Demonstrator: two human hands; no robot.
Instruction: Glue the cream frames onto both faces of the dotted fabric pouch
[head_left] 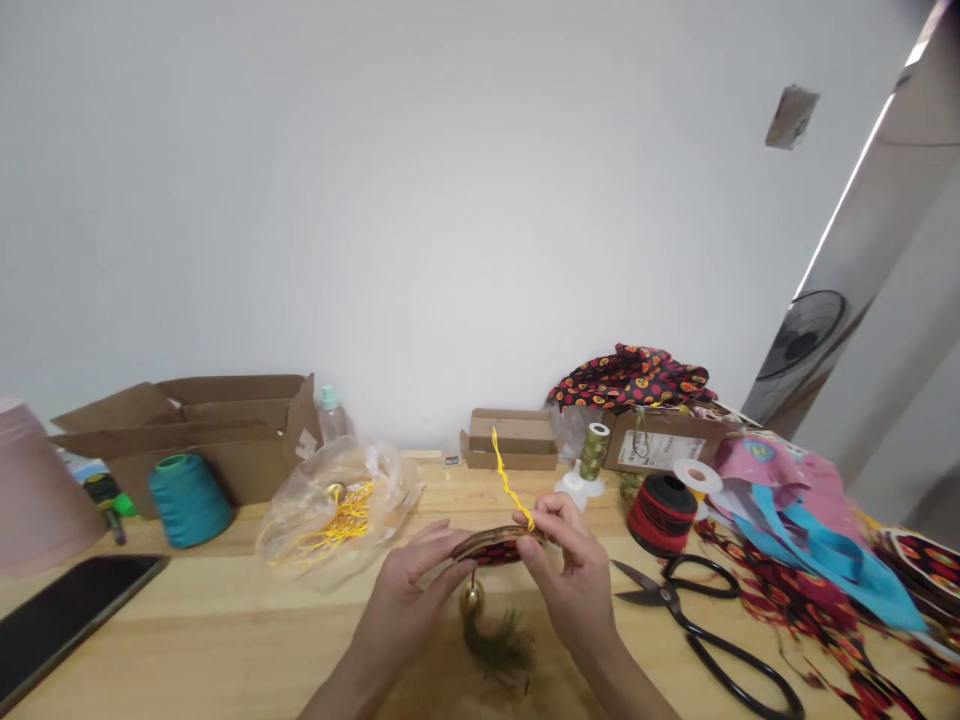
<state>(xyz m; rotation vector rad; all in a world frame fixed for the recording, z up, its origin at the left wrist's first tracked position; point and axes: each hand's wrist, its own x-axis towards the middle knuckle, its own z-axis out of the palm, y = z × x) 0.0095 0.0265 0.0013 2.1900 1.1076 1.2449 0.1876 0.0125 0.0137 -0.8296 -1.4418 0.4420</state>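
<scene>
Both hands hold up a flat, rounded patterned fabric ornament (pixel 496 549) with a braided-looking edge, seen nearly edge-on. My left hand (pixel 409 592) grips its left end between thumb and fingers. At the right end, my right hand (pixel 576 568) has thumb and fingertips pinched on the rim, where a yellow cord (pixel 507 484) rises from it. Whether the cord itself is pinched, I cannot tell. From a red thread under the ornament hangs a gold bell (pixel 472 599), and a dark green tassel (pixel 498 644) trails below, blurred.
Black-handled scissors (pixel 673 598) lie right of my hands, near a red-and-black thread spool (pixel 661 514) and fabric strips (pixel 810 590). Leftward are a plastic bag (pixel 337 515) of yellow cords, a teal thread cone (pixel 190 503) and a phone (pixel 71 625). Cardboard boxes (pixel 262 440) stand along the wall.
</scene>
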